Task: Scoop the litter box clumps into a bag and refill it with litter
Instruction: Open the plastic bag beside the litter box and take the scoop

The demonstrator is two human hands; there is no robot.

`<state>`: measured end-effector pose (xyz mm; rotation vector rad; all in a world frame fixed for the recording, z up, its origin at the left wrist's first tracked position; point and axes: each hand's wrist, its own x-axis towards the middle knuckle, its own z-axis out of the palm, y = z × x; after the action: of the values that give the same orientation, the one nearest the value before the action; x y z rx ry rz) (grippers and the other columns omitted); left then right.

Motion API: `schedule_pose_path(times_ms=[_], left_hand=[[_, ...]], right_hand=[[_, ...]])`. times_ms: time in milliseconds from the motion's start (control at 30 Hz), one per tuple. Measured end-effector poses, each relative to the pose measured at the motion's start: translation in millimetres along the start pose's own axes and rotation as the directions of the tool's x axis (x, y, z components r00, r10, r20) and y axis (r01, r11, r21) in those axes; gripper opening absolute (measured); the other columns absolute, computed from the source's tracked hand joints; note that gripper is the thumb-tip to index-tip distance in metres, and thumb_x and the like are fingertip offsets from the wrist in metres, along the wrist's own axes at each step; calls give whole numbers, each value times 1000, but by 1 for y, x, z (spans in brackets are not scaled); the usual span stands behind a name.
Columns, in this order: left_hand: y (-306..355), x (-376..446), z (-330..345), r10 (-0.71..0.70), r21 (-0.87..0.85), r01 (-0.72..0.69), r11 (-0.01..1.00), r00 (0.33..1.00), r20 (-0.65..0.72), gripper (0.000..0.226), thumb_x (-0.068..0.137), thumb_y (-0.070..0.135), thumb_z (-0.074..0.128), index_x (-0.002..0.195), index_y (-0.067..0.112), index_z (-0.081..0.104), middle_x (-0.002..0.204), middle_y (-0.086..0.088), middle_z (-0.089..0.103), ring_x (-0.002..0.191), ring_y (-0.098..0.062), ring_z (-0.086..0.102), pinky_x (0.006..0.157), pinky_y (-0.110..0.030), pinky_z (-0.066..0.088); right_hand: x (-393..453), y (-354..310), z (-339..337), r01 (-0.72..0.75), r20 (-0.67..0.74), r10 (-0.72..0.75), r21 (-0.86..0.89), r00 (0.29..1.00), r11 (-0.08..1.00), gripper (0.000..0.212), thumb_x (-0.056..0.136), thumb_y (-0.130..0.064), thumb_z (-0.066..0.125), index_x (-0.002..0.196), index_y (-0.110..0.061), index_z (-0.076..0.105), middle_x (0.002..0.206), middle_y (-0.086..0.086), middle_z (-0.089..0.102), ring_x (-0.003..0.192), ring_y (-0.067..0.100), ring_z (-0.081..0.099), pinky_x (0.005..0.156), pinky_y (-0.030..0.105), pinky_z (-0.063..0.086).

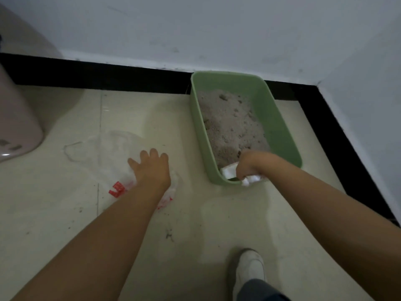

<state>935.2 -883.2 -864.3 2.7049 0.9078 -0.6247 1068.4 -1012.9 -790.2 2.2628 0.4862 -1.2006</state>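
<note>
While the person leans over the floor, a white shoe and a dark trouser leg occupy the nearest ground, below the right forearm. Left hand: fingers straight and spread apart, palm down, pressing flat on a clear plastic bag with red printing; the bag lies crumpled on the floor, extending beyond and to the left of the fingertips. Right hand: fingers curled tight around a white scoop, whose visible end sits just left of the knuckles at the near end of the green litter box; a bit of white shows below the hand at the box rim, though what it is cannot be told. Grey litter, lumpy with darker clumps, fills the box beyond the right fingers. Farther still, the box's far end touches a black baseboard beneath a pale wall. A pinkish fixture stands far left of the left fingers.
</note>
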Motion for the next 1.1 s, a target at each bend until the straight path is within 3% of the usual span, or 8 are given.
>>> schedule_pose_path(times_ms=[100, 233, 367, 600, 733, 867, 967, 1100], left_hand=[[8, 1, 2, 14, -1, -14, 1000, 1000, 10, 42, 91, 9, 41, 133, 14, 39, 134, -11, 37, 126, -26, 36, 102, -39, 33], [7, 1, 5, 24, -50, -23, 998, 1000, 19, 36, 93, 1, 39, 129, 5, 46, 132, -13, 38, 121, -25, 45, 97, -31, 40], [-10, 0, 6, 58, -126, -60, 990, 998, -25, 36, 92, -5, 38, 125, 1, 49, 129, -15, 40, 120, -29, 47, 97, -34, 42], [-19, 13, -6, 66, -375, -127, 918, 983, -172, 34, 85, -9, 44, 117, -3, 57, 123, -22, 45, 114, -36, 49, 94, -36, 40], [-20, 14, -8, 59, -548, -200, 812, 963, -264, 36, 80, -13, 45, 112, -3, 60, 120, -20, 47, 109, -33, 51, 89, -29, 40], [-33, 9, -18, -153, -779, -168, 604, 935, -320, 43, 79, -15, 46, 120, -2, 55, 128, -18, 42, 110, -30, 51, 84, -14, 35], [-59, 19, -26, -445, -963, 51, 266, 893, -75, 48, 80, -8, 56, 126, 2, 51, 132, -18, 46, 115, -29, 53, 94, -25, 43], [-92, 19, -27, -374, -985, 114, -131, 914, 156, 41, 80, -14, 57, 119, -1, 54, 103, -21, 62, 89, -23, 66, 81, -29, 54]], right_hand=[[1, 18, 14, 6, -106, 1, 61, 994, 998, 13, 86, -3, 52, 75, -2, 58, 40, 3, 57, 44, 14, 51, 34, 11, 29], [-6, 32, 31, 98, -261, -55, 152, 964, 984, 37, 89, -11, 49, 125, -3, 48, 122, 18, 56, 88, 25, 58, 58, 22, 42], [-23, 39, 30, 115, -307, -69, 134, 949, 984, 36, 90, -14, 50, 124, -3, 50, 126, 17, 54, 110, 29, 55, 75, 23, 39], [-21, 41, 2, 148, -512, 5, 257, 859, 955, 31, 91, -11, 49, 120, -3, 54, 121, 21, 58, 99, 29, 56, 75, 29, 41], [7, 21, 24, 8, -384, 44, 133, 922, 991, 41, 93, -17, 48, 131, -2, 46, 136, 19, 49, 123, 31, 48, 100, 31, 39], [14, -6, 30, -70, -321, 121, 168, 939, 983, 47, 96, -28, 42, 138, -6, 38, 144, 15, 39, 132, 31, 38, 110, 38, 32], [16, -35, 26, -38, -544, 99, 122, 833, 992, 39, 95, -26, 40, 127, -7, 51, 131, 15, 53, 119, 32, 51, 101, 41, 43], [18, -79, 12, 200, -658, -28, 188, 753, 962, 33, 94, -19, 42, 113, 3, 58, 116, 21, 61, 108, 34, 57, 89, 36, 46]])
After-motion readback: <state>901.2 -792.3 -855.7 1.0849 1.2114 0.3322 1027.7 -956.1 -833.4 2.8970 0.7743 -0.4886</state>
